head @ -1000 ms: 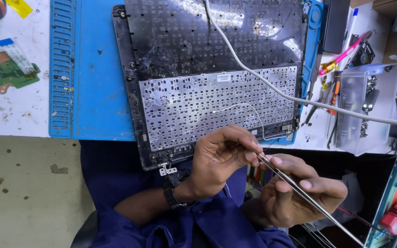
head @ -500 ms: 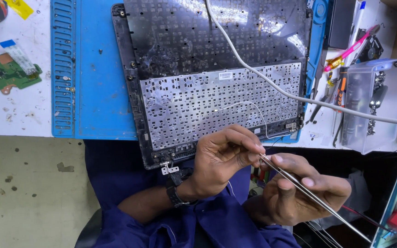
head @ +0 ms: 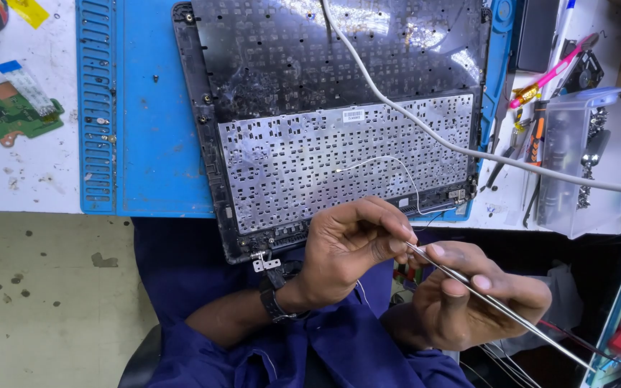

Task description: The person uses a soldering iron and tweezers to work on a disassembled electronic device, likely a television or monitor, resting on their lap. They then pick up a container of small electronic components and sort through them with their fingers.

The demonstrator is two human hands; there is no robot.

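The thin metal tweezers (head: 497,305) lie in our right hand (head: 479,305), which is curled about their shaft, thumb on top, with the long legs running off toward five o'clock and the tip pointing to ten o'clock. Over the last second almost nothing has shifted: the tip met our left hand (head: 353,248) then as it does now, so we judge the fine work at the tip to be ongoing rather than finished. Our left hand is nearly shut, fingertips pinched together at the tweezers' tip; whether something tiny sits between them we cannot tell. A thin white wire (head: 389,169) arcs from the keyboard's metal backplate down to that pinch. Both hands hover at six o'clock from the upturned laptop keyboard case (head: 339,122), just off the bench edge above our lap. The case rests on a blue work mat (head: 145,129), with a thicker grey cable (head: 425,133) crossing it and a green circuit board (head: 5,115) at nine o'clock.
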